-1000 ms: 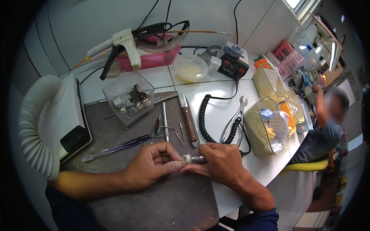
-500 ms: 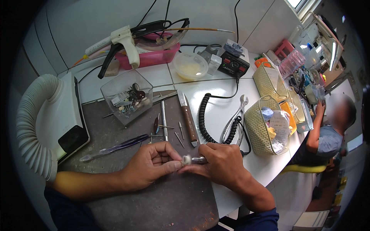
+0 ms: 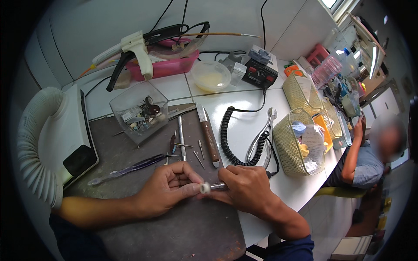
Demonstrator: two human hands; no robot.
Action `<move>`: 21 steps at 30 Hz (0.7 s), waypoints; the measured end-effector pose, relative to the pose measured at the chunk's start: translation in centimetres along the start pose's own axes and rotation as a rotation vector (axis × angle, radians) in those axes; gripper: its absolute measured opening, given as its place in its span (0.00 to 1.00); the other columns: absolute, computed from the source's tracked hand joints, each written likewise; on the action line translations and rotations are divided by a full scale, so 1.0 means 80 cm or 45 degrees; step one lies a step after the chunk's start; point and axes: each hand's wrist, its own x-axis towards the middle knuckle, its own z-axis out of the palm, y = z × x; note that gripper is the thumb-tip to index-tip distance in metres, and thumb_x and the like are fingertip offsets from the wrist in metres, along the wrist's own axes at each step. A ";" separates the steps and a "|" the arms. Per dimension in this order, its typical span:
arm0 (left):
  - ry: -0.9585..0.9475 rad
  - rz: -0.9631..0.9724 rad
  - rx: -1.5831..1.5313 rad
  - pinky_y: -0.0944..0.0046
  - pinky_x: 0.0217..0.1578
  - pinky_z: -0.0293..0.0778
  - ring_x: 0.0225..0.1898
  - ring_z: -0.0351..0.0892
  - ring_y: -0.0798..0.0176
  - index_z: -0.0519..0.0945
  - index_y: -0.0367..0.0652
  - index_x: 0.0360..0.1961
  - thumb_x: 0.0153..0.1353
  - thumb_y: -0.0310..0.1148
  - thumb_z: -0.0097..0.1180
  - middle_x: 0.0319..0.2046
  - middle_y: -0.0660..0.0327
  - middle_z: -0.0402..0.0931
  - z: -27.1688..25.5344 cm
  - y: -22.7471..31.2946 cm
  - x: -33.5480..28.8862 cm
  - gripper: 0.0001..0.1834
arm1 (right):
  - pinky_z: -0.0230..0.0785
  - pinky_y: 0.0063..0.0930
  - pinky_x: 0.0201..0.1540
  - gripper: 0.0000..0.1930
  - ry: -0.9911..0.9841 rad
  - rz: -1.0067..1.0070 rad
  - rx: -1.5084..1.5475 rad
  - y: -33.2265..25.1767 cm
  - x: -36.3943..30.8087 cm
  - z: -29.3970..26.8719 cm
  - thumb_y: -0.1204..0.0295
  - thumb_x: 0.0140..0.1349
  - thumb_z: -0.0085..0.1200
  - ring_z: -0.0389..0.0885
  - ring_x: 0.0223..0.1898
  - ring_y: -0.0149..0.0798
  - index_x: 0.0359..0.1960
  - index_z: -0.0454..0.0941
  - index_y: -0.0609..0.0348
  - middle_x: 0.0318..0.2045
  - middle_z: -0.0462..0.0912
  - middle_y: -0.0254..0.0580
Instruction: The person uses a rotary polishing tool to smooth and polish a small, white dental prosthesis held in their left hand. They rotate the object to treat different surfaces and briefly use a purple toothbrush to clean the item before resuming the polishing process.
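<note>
My right hand (image 3: 248, 186) is closed around a rotary handpiece (image 3: 219, 186), whose silver nose points left. Just off that nose is a small, round, off-white piece (image 3: 205, 188), blurred; whether it is mounted on the handpiece I cannot tell. Thumb and fingers of my left hand (image 3: 167, 191) are pinched together right beside this piece. Whatever they hold is too small and hidden to name. Both hands are over the front of the dark work mat (image 3: 170, 237). Behind them lie a wooden-handled knife (image 3: 210, 141), a slim metal tool (image 3: 181, 139) and several small burs (image 3: 199, 158).
A purple toothbrush (image 3: 126, 170) lies left, near a white box with a ribbed hose (image 3: 30, 148). Farther back are a clear bin (image 3: 138, 132) of small parts, a glue gun (image 3: 136, 48) and a control box (image 3: 260, 73) with a coiled cord. Baskets (image 3: 291, 152) and a seated person (image 3: 365, 163) are right.
The handpiece nose and the off-white piece have moved slightly down, toward my left fingertips. Both hands keep nearly the same hold. The whole view has shifted a little.
</note>
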 end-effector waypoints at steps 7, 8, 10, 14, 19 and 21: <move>0.019 -0.002 -0.005 0.68 0.43 0.75 0.39 0.78 0.69 0.72 0.38 0.36 0.62 0.25 0.57 0.38 0.57 0.77 0.002 0.001 -0.001 0.06 | 0.64 0.29 0.14 0.24 0.076 -0.039 0.016 0.001 -0.001 0.001 0.49 0.46 0.68 0.75 0.14 0.33 0.17 0.70 0.55 0.12 0.71 0.31; 0.012 0.008 -0.004 0.68 0.44 0.75 0.39 0.78 0.69 0.72 0.38 0.36 0.62 0.25 0.57 0.38 0.56 0.77 0.002 0.001 -0.001 0.06 | 0.66 0.30 0.16 0.24 0.031 -0.015 0.007 0.001 -0.001 0.000 0.48 0.47 0.66 0.77 0.16 0.35 0.18 0.71 0.55 0.14 0.73 0.33; 0.018 0.015 -0.008 0.69 0.44 0.75 0.40 0.78 0.69 0.72 0.38 0.36 0.61 0.24 0.57 0.38 0.56 0.77 0.001 0.001 -0.001 0.06 | 0.71 0.32 0.19 0.25 -0.062 0.031 -0.003 0.000 -0.001 0.000 0.46 0.49 0.63 0.81 0.19 0.39 0.18 0.72 0.56 0.16 0.76 0.37; 0.039 0.011 0.001 0.69 0.44 0.74 0.40 0.78 0.68 0.72 0.38 0.36 0.61 0.23 0.57 0.38 0.56 0.77 0.001 0.000 -0.001 0.06 | 0.71 0.32 0.19 0.24 -0.081 0.072 -0.011 0.000 -0.001 -0.003 0.48 0.49 0.64 0.81 0.19 0.39 0.19 0.72 0.56 0.17 0.76 0.37; 0.004 0.019 -0.010 0.69 0.45 0.74 0.41 0.78 0.69 0.72 0.38 0.35 0.61 0.24 0.58 0.38 0.57 0.77 0.001 0.003 -0.001 0.06 | 0.71 0.32 0.19 0.22 -0.082 0.053 0.021 0.000 -0.002 -0.001 0.50 0.49 0.65 0.81 0.19 0.39 0.19 0.72 0.56 0.17 0.77 0.37; 0.010 0.017 -0.014 0.69 0.45 0.74 0.41 0.78 0.69 0.72 0.38 0.35 0.61 0.24 0.58 0.38 0.57 0.77 0.001 0.003 -0.001 0.06 | 0.66 0.30 0.16 0.23 -0.025 0.051 -0.007 0.002 -0.001 -0.001 0.50 0.47 0.67 0.77 0.15 0.35 0.17 0.71 0.55 0.14 0.74 0.33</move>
